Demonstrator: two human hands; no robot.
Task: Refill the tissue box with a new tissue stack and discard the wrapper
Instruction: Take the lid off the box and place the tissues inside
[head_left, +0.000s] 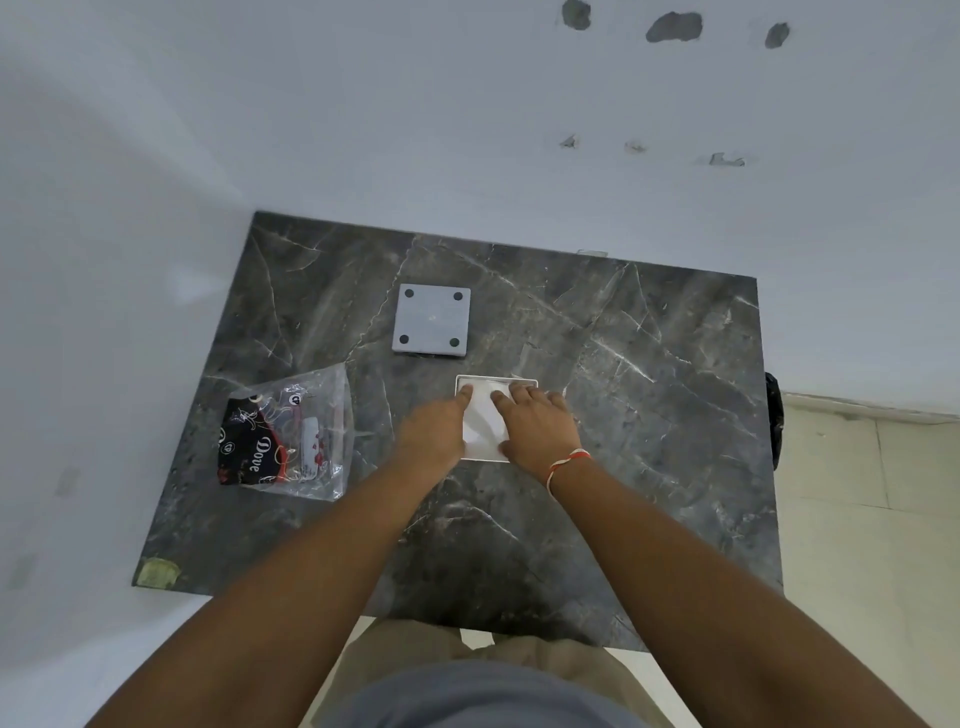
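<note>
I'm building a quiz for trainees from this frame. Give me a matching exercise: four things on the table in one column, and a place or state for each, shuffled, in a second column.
Things:
1. tissue stack
2. grey square lid
3. clear plastic wrapper
4. white tissue box

Places or states:
A. lies empty near the table's left edge
B. upside down, four dark pads showing
C. pressed down by the left hand and the right hand
D. open, only its rim showing around the tissues

Pairs: 1-C, 2-B, 3-A, 4-D
</note>
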